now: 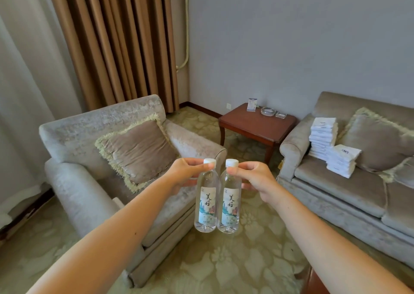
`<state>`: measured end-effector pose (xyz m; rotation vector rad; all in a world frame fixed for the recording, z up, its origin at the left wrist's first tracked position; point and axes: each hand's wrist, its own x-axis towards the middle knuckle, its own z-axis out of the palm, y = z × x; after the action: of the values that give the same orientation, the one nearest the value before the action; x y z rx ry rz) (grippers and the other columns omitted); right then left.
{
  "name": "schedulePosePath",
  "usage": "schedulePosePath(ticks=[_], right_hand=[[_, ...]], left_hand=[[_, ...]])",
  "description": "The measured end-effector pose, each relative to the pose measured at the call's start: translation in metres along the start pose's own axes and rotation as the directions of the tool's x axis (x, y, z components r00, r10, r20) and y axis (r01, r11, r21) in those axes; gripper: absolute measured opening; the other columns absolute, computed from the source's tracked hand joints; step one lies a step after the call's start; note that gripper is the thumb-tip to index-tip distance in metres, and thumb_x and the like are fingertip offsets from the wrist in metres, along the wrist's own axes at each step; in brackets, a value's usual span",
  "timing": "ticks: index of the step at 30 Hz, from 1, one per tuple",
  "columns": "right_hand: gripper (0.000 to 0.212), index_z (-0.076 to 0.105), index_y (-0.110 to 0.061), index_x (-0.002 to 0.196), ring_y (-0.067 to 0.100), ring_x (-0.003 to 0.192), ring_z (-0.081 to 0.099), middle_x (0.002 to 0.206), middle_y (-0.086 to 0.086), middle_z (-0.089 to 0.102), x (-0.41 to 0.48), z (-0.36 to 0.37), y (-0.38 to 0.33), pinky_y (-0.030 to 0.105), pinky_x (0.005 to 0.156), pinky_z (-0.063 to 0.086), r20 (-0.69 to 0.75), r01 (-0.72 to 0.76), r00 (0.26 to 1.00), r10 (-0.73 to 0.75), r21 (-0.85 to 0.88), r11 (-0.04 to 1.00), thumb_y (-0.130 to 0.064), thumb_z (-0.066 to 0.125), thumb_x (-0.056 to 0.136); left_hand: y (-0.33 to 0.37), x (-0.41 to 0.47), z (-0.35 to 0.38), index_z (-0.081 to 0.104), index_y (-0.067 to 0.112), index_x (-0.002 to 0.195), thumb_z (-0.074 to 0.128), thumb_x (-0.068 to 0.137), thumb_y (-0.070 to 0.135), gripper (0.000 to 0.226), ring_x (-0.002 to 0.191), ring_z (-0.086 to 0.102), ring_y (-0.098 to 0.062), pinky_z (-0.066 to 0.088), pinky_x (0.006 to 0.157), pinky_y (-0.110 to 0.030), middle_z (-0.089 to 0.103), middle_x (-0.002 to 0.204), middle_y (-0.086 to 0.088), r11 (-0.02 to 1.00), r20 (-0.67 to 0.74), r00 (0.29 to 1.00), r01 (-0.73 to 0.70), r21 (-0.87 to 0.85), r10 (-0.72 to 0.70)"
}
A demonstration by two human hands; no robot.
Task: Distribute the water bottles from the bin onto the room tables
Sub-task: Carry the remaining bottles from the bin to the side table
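Two clear water bottles with white caps and printed labels hang upright side by side in front of me, above the carpet. My left hand (183, 173) pinches the left bottle (207, 200) just below its cap. My right hand (253, 177) pinches the right bottle (230, 203) at its neck in the same way. The two bottles touch or nearly touch each other. A dark red wooden side table (253, 123) stands in the far corner between the armchair and the sofa. No bin is in view.
A grey armchair (78, 181) with a fringed cushion stands on the left, a matching sofa (336, 186) with stacked white towels (324, 139) on the right. On the table's far side stand a card holder (251, 105) and glass ashtrays (268, 111). A wooden edge (313, 282) shows bottom right.
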<state>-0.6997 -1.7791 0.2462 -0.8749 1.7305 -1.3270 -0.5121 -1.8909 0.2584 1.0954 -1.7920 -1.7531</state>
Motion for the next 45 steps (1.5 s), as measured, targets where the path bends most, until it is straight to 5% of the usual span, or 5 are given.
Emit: schedulePosePath(ticks=[18,21,25,31,45], right_hand=[[0.033,0.076,-0.018,0.098,0.018,0.101,0.07,0.099,0.001,0.077,0.313,-0.114,-0.012,0.042,0.092,0.058,-0.247,-0.103,0.96,0.133,0.13,0.986,-0.03,0.089,0.07],[0.031,0.077,-0.017,0.096,0.017,0.101,0.07,0.097,0.0,0.077,0.368,-0.153,-0.012,0.043,0.094,0.057,-0.243,-0.102,0.961,0.132,0.131,0.986,-0.028,0.089,0.07],[0.026,0.076,-0.017,0.095,0.015,0.097,0.071,0.093,0.0,0.078,0.447,-0.212,-0.024,0.04,0.092,0.058,-0.218,-0.103,0.968,0.123,0.101,0.99,-0.024,0.087,0.073],[0.03,0.076,-0.016,0.099,0.014,0.096,0.072,0.094,-0.001,0.078,0.556,-0.29,-0.042,0.04,0.09,0.059,-0.181,-0.075,0.98,0.082,0.044,0.996,-0.026,0.087,0.073],[0.033,0.074,-0.018,0.103,0.017,0.105,0.068,0.107,-0.001,0.074,0.824,-0.385,-0.034,0.044,0.095,0.056,-0.209,-0.117,0.97,0.12,0.027,0.993,-0.028,0.087,0.074]], left_hand=[[0.081,0.384,0.04,0.074,0.017,0.107,0.083,0.064,0.043,0.051,0.093,0.072,-0.017,0.056,0.083,-0.03,0.077,0.098,-0.004,0.998,0.304,0.952,0.003,0.069,-0.024],[0.093,0.448,0.065,0.073,0.013,0.11,0.08,0.076,0.031,0.039,0.091,0.073,-0.018,0.059,0.079,-0.029,0.077,0.098,-0.007,0.999,0.316,0.948,0.008,0.044,-0.021],[0.12,0.532,0.103,0.074,0.014,0.108,0.083,0.066,0.037,0.048,0.1,0.071,-0.02,0.054,0.096,-0.04,0.076,0.101,-0.005,1.0,0.287,0.958,0.014,0.026,-0.021],[0.161,0.638,0.149,0.073,0.016,0.106,0.079,0.079,0.028,0.03,0.1,0.071,-0.017,0.056,0.088,-0.032,0.077,0.1,-0.002,1.0,0.234,0.972,0.009,-0.021,-0.004],[0.202,0.921,0.19,0.073,0.018,0.109,0.08,0.075,0.034,0.037,0.095,0.072,-0.015,0.057,0.086,-0.032,0.076,0.1,0.0,0.999,0.249,0.968,0.02,0.035,-0.028]])
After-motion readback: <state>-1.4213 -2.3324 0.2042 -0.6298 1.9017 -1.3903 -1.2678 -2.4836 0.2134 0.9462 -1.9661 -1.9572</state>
